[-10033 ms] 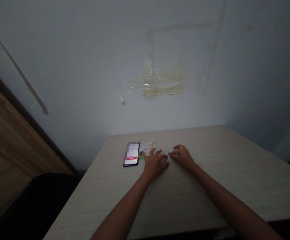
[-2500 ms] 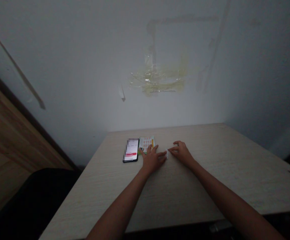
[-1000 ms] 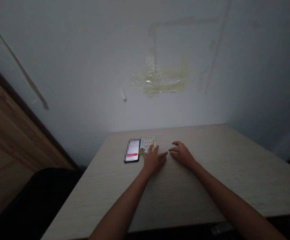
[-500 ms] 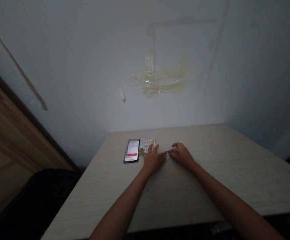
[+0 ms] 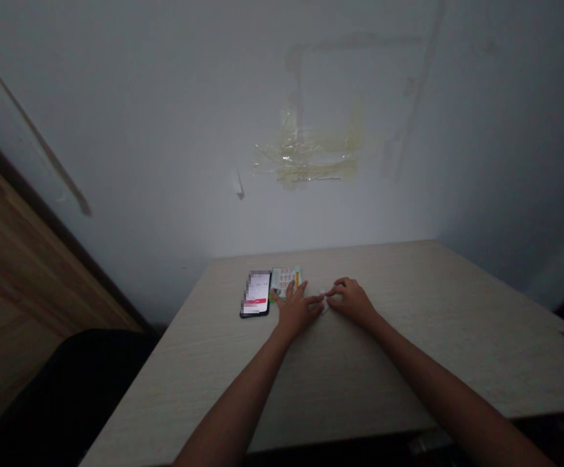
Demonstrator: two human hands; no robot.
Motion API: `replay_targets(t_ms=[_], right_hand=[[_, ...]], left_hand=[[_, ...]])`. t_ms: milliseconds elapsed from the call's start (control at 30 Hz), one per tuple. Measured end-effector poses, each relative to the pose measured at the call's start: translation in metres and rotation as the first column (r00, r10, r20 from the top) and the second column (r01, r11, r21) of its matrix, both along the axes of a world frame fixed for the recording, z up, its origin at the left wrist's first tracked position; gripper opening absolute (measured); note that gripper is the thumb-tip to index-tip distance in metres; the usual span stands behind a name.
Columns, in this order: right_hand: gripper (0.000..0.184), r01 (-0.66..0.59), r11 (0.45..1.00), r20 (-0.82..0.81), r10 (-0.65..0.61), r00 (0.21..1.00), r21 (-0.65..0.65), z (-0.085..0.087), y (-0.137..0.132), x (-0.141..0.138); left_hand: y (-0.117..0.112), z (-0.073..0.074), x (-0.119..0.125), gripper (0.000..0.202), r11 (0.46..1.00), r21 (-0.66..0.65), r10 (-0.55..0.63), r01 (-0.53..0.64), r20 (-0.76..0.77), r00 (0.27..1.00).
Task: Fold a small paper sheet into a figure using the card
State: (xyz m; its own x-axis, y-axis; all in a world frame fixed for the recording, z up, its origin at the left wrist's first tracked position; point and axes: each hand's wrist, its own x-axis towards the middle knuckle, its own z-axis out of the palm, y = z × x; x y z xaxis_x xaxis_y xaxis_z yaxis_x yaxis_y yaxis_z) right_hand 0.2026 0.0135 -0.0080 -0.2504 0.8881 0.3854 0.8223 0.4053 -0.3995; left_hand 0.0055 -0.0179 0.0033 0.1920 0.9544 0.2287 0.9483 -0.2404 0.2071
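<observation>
Between my two hands is a small pale piece [image 5: 325, 305], thin like paper or a sticker; most of it is hidden by fingertips. My left hand [image 5: 297, 314] rests low over the table, thumb and forefinger closed at the left side of the piece while its other fingers spread out. These spread fingers reach over the lower edge of a colourful printed sheet [image 5: 285, 277]. From the right, my right hand [image 5: 354, 303] pinches the piece's upper edge with thumb and forefinger. Both hands stay at table level.
A phone [image 5: 256, 295] with a lit screen lies left of the printed sheet. Pale wood-grain table [image 5: 408, 279] meets a white wall [image 5: 165, 162] with peeling tape [image 5: 306, 159]. On the left are a dark chair-like shape [image 5: 101, 376] and a wooden panel [image 5: 13, 279].
The fingertips of both hands have shifted slightly on the small pale piece, which looks turned a little. Phone and printed sheet lie where they were.
</observation>
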Motion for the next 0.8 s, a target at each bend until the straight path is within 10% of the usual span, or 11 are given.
replay_targets(t_ms=[800], right_hand=[[0.028,-0.087,0.996,-0.012,0.087,0.996,-0.031,-0.0046,-0.0004,0.0086]], left_hand=[[-0.0026,0.0052,0.0045,0.034,0.998,0.034,0.056,-0.057,0.011,0.998]])
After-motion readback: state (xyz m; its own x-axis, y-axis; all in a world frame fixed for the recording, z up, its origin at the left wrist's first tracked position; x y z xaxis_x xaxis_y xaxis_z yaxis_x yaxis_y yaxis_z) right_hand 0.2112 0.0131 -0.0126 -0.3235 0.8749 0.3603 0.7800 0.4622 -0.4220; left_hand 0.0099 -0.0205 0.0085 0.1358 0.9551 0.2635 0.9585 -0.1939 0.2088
